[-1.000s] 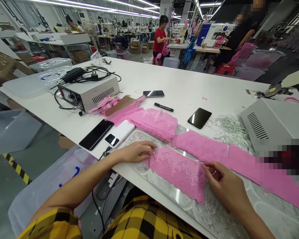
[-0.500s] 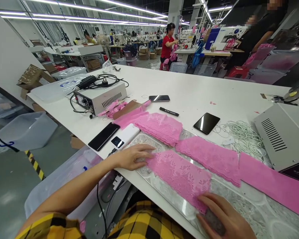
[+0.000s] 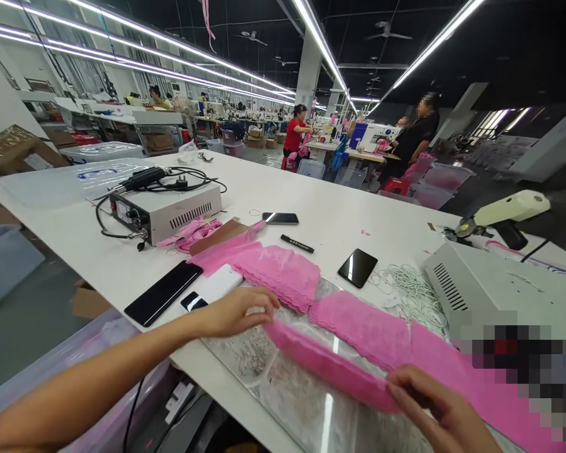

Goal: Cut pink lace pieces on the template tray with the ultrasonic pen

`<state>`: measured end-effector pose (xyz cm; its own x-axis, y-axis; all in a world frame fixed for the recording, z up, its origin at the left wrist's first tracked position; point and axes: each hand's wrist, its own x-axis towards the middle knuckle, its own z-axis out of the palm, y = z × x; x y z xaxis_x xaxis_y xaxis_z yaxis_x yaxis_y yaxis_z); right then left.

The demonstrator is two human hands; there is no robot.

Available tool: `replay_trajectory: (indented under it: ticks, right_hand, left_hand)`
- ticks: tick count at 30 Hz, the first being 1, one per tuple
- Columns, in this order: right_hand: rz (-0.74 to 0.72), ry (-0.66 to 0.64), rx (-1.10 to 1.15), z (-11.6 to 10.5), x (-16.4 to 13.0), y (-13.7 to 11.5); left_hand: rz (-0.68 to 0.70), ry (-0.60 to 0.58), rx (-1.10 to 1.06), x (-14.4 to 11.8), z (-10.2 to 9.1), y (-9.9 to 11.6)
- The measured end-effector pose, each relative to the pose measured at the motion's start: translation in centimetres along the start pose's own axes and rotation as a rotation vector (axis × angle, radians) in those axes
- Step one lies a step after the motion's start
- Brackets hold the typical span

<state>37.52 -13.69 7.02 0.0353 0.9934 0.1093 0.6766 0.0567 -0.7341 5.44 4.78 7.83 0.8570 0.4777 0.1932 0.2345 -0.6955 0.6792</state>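
Note:
A strip of pink lace fabric (image 3: 327,366) stretches between my two hands, held up on edge and looking folded or seen edge-on, just above a clear, smudged sheet (image 3: 306,412). My left hand (image 3: 240,311) pinches its left end between thumb and fingers. At the opposite end, my right hand (image 3: 438,402) pinches the corner. Behind the strip lie a pile of pink scalloped lace (image 3: 283,272), a second lace pile (image 3: 363,327) and a plain pink fabric piece (image 3: 466,371) running off to the right.
At the left stands a grey control box (image 3: 183,211) with a black-handled tool (image 3: 144,179) on it. Phones (image 3: 163,292) (image 3: 357,267) and a black marker (image 3: 297,243) lie about. Pale cord (image 3: 412,289) is heaped by another grey box (image 3: 500,283). People work at machines beyond.
The lace strip lay flat on the sheet before; now its edge is lifted and it hangs taut between both hands. My left hand has closed on its end. The head view has tilted up.

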Motion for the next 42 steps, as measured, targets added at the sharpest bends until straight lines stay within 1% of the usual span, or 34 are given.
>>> replay_trajectory:
  ticks: [2,4,5,6,7,8,10,12,15,17,19,21,22,24,26,28,30,32,33,35,38,42]
  right_hand:
    - [0.057,0.048,0.005,-1.7,3.1,-0.7]
    - [0.085,0.113,0.013,-2.9,6.7,-1.3]
    - [0.068,0.150,0.003,-3.2,8.6,-1.7]
    - [0.025,0.222,-0.010,-3.4,10.4,-2.1]
    - [-0.029,0.289,-0.021,-3.5,12.2,-2.5]
    - [-0.065,0.328,-0.026,-3.3,13.7,-2.9]
    - [-0.124,0.346,-0.030,-2.1,16.1,-3.3]
    - [-0.169,0.304,-0.032,-0.1,17.4,-3.3]
    - [-0.187,0.185,-0.021,3.7,17.4,-2.5]
    - [-0.171,0.106,-0.003,5.3,16.3,-1.7]
    - [-0.119,0.097,0.013,5.4,14.5,-0.8]
    - [-0.038,0.132,0.020,4.3,12.2,0.4]
    - [0.006,0.150,0.020,3.6,11.1,1.1]
    - [0.086,0.148,0.013,2.1,8.9,2.5]
    - [0.146,0.118,0.006,1.2,7.1,3.9]
    - [0.180,0.097,0.002,1.0,5.8,5.0]
    - [0.196,0.095,0.006,1.2,5.0,5.8]
    - [0.201,0.097,0.026,1.5,4.7,6.4]
    - [0.202,0.095,0.040,1.5,4.7,6.7]
    - [0.199,0.087,0.070,1.6,4.7,7.1]
    - [0.189,0.080,0.099,1.5,4.7,7.5]
    - [0.156,0.087,0.102,1.6,4.6,7.3]
  left_hand:
    - [-0.034,0.036,-0.002,3.1,-1.8,-1.1]
    - [-0.070,0.090,0.015,6.4,-3.9,-2.9]
    - [-0.083,0.130,0.030,7.8,-5.1,-3.8]
    - [-0.092,0.176,0.048,8.9,-6.3,-4.6]
    - [-0.095,0.219,0.063,9.8,-7.4,-5.3]
    - [-0.095,0.259,0.077,10.2,-8.4,-5.9]
    - [-0.090,0.305,0.105,10.0,-9.9,-7.0]
    - [-0.089,0.290,0.130,8.5,-10.6,-8.0]
    - [-0.082,0.196,0.179,5.5,-10.4,-9.7]
    - [-0.064,0.144,0.216,3.9,-10.2,-10.5]
    - [-0.034,0.147,0.258,3.2,-9.7,-10.3]
    - [0.009,0.170,0.299,3.5,-8.6,-9.0]
    - [0.036,0.171,0.317,4.0,-7.6,-7.9]
    - [0.111,0.110,0.340,5.6,-4.8,-5.2]
    - [0.201,-0.021,0.370,7.7,-1.0,-2.5]
    - [0.260,-0.143,0.420,10.1,2.8,-0.6]
    - [0.264,-0.240,0.480,12.2,5.8,0.2]
    - [0.234,-0.316,0.535,13.8,7.6,0.1]
    - [0.217,-0.351,0.556,14.3,8.1,-0.1]
    - [0.181,-0.408,0.585,15.0,8.3,-0.5]
    - [0.132,-0.451,0.606,15.5,7.6,-0.5]
    - [0.100,-0.461,0.610,15.9,6.5,0.4]
